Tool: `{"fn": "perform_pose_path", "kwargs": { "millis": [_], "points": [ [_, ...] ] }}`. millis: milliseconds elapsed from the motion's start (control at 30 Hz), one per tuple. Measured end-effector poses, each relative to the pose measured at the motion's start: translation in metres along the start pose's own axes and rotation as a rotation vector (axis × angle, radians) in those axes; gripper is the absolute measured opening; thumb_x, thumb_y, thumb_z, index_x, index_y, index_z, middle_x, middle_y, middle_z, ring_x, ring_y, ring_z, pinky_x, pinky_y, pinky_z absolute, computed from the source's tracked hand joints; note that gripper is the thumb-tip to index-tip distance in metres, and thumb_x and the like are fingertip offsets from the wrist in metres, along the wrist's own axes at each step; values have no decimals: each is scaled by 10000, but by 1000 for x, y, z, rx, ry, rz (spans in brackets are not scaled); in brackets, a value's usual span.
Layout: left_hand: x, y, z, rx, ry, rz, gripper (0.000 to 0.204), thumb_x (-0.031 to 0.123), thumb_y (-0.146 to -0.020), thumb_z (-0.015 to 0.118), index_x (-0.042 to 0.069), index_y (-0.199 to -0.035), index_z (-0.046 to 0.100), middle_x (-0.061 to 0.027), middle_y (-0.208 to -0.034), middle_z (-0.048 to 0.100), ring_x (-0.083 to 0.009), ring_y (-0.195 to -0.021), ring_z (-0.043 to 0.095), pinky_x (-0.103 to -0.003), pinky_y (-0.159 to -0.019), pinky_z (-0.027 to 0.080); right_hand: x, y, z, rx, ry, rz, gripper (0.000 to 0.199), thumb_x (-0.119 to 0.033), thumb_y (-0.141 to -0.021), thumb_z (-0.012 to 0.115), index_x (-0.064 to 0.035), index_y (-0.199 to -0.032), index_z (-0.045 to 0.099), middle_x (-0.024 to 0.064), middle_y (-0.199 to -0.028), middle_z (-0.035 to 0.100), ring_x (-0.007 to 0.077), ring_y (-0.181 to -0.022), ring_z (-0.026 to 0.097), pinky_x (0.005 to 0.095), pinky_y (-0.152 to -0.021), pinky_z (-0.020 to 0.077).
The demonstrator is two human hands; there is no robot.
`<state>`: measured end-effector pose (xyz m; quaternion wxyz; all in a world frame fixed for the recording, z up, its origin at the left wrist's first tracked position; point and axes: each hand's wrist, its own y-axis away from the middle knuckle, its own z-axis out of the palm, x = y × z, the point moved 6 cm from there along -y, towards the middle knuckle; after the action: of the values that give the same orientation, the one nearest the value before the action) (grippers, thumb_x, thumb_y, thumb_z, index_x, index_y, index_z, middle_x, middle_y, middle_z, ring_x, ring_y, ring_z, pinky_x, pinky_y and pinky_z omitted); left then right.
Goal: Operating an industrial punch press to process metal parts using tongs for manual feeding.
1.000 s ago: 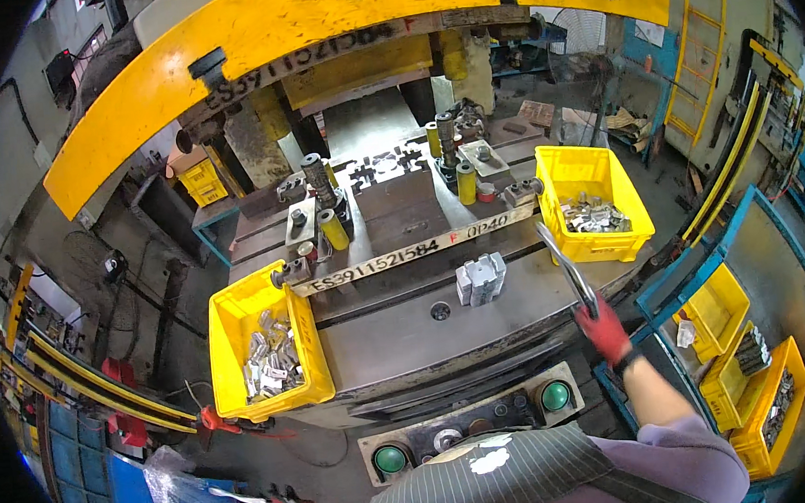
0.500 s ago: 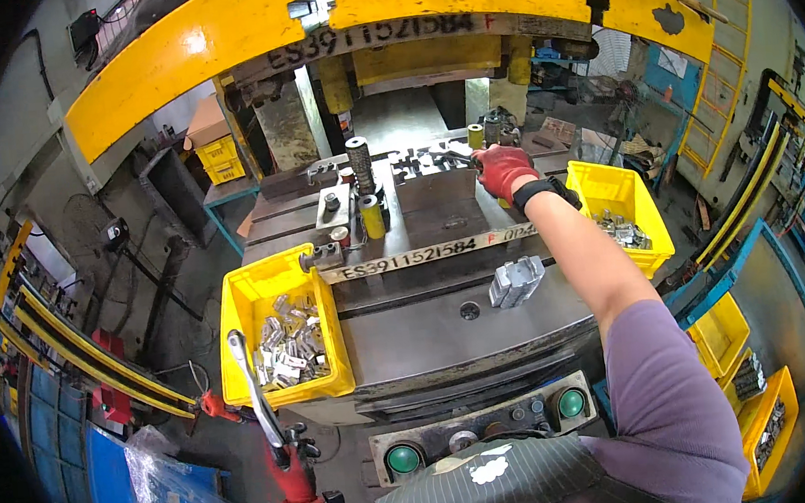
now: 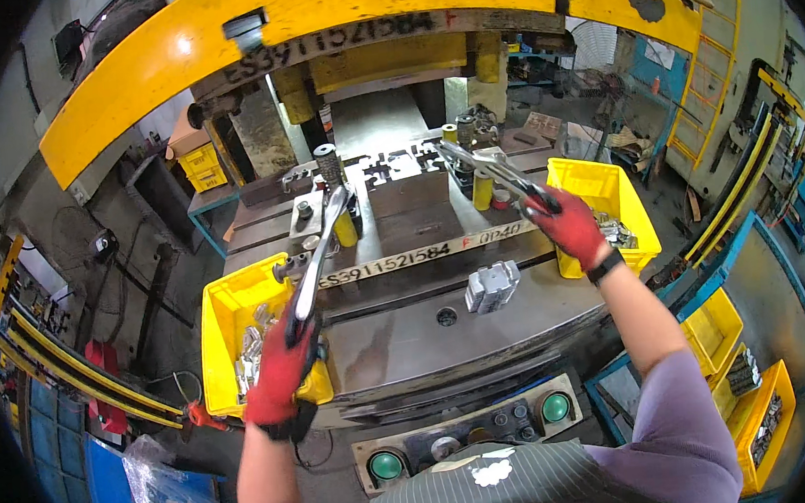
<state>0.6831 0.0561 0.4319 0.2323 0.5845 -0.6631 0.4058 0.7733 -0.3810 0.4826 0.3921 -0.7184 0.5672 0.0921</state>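
My left hand, in a red glove, is closed round the handle of a long silver tong-like tool. The tool slants up over the left yellow bin's right side, its rounded tip near the left posts of the die. My right hand, also red-gloved, grips long metal tongs. Their tip points at the right side of the lower die, where bright metal pieces lie on top. Whether the tongs hold a piece is too small to tell. A small stack of bent metal parts sits on the press bed.
The left yellow bin and right yellow bin hold loose metal parts. Overhead spans the yellow press frame. A control panel with green buttons stands at the front. More yellow bins are at the lower right.
My left hand has risen from below the left bin, bringing its tool up toward the die. My right hand has drawn back toward me and right from the die, and its tongs now show fully.
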Motion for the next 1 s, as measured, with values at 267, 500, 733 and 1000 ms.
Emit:
{"fn": "perform_pose_path", "kwargs": {
  "millis": [267,500,733,1000],
  "points": [
    [30,-203,97,-271,-112,-11,383,248,-834,529,68,-1169,484,-200,-1000,588,-346,-941,556,-367,-791,442,116,183,-52,223,-453,382,399,-78,-700,670,5,-1072,553,71,-877,622,128,-828,576,279,-739,448],
    [-12,-268,144,-278,-471,-11,522,361,-795,551,70,-1219,461,-206,-1118,542,-336,-1051,511,-358,-880,409,182,276,-98,417,-260,518,448,5,-697,643,3,-1127,516,78,-975,616,158,-883,585,273,-771,450],
    [-32,-239,139,-293,284,-10,165,253,-874,483,100,-928,510,-14,-727,523,-121,-565,508,-272,-478,445,186,231,-93,515,-378,459,437,-16,-718,649,10,-1133,515,71,-980,614,133,-905,575,260,-801,437],
    [51,-168,87,-134,532,193,226,140,-885,500,52,-1093,511,-25,-884,561,-96,-756,542,-262,-643,465,195,182,-81,611,-375,412,446,-72,-739,658,-15,-1155,508,73,-982,613,140,-895,577,266,-789,440]
  ]
}}
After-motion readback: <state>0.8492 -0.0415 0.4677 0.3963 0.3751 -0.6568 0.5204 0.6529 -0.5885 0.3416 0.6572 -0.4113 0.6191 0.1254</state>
